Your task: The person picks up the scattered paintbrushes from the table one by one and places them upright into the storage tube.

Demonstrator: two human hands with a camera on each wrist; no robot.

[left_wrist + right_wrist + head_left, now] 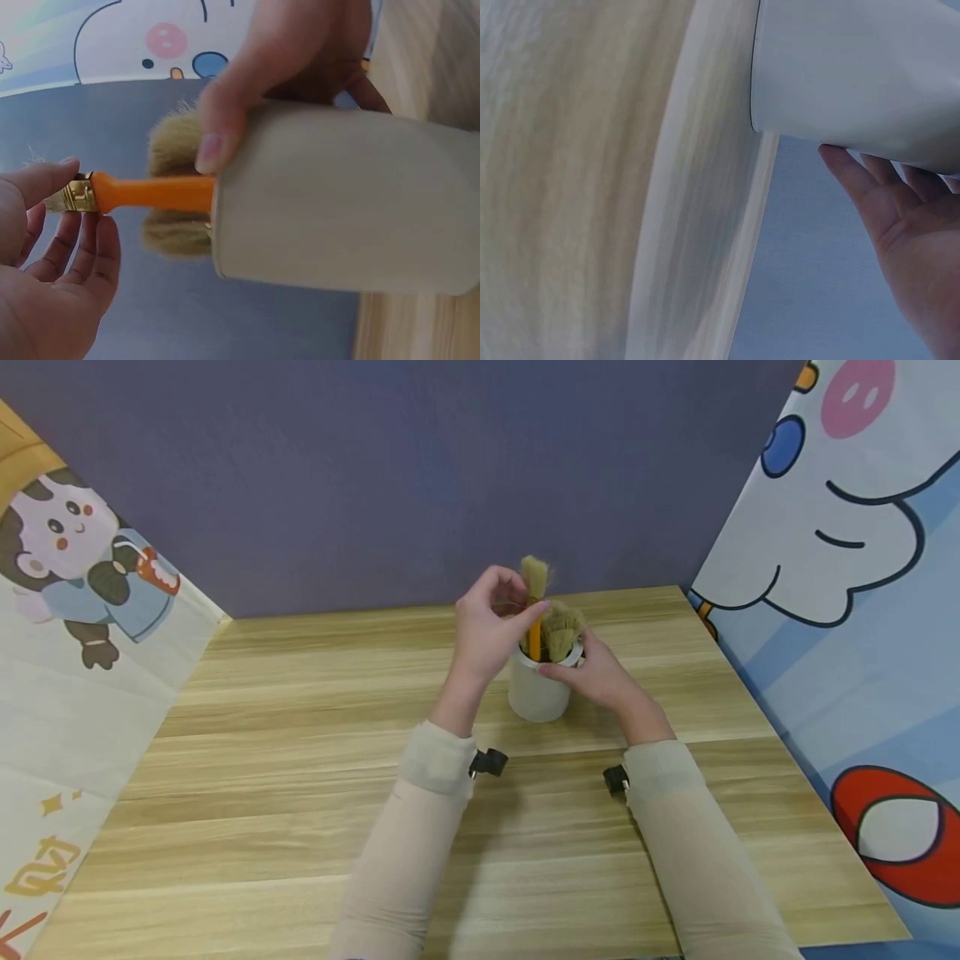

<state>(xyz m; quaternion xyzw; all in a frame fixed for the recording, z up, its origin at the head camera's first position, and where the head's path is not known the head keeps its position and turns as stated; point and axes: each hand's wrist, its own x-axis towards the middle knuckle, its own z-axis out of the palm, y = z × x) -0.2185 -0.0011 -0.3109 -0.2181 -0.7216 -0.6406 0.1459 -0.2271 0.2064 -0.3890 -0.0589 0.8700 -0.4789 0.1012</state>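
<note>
A white cylindrical cup (538, 695) stands upright on the wooden table, bristle heads of other brushes (562, 628) showing above its rim. My left hand (483, 631) pinches a paintbrush (154, 193) at its gold metal ferrule, thumb on one side and fingers on the other. The brush's bristles point up, and the lower end of its orange handle goes down inside the cup, out of sight. At the cup's right side, my right hand (606, 678) grips it near the top, thumb at the rim. Fingers (855, 180) of that hand lie along the cup's wall in the right wrist view.
The wooden table (300, 760) runs up to a dark grey-blue back wall (360, 485) close behind the cup. Cartoon-printed panels flank it at left (150, 677) and right (795, 677). Each sleeve cuff has a small black device (491, 762) on it.
</note>
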